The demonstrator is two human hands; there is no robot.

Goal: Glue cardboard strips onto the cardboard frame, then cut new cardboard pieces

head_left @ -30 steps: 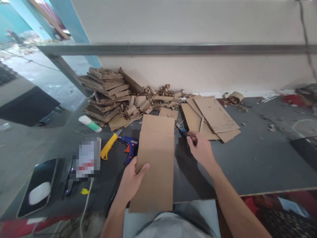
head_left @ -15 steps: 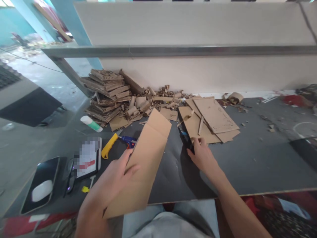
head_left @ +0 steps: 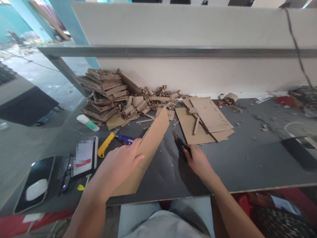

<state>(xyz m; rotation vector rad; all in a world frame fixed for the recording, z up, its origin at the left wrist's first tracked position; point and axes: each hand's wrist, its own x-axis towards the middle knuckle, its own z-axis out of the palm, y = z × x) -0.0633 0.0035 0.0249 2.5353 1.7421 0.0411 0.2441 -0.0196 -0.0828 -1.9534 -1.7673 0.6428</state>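
My left hand (head_left: 127, 160) is closed on the edge of a long brown cardboard piece (head_left: 151, 148), which stands tilted above the table's front half. My fingers on its far side are partly hidden. My right hand (head_left: 198, 160) grips what look like pliers (head_left: 182, 144), black-handled with a little blue near the jaws. Their brownish tip points away from me and is apart from the cardboard piece. Just beyond that hand lie flat cardboard sheets (head_left: 219, 119), with a narrow torn strip (head_left: 196, 125) and a curled scrap (head_left: 193, 110) on top.
A stack of corrugated pieces (head_left: 106, 87) and many scraps (head_left: 141, 104) sit along the back. To the left are a glue stick (head_left: 88, 123), yellow cutter (head_left: 106, 144), blue glue gun (head_left: 125, 138), tablet (head_left: 85, 155), phone (head_left: 37, 175) and white case (head_left: 36, 190). A white wall (head_left: 185, 74) rises behind.
The cardboard piece has turned more edge-on and its near end has risen in my left hand. The pliers are more visible beside the sheets. The curled scrap has come to rest on them.
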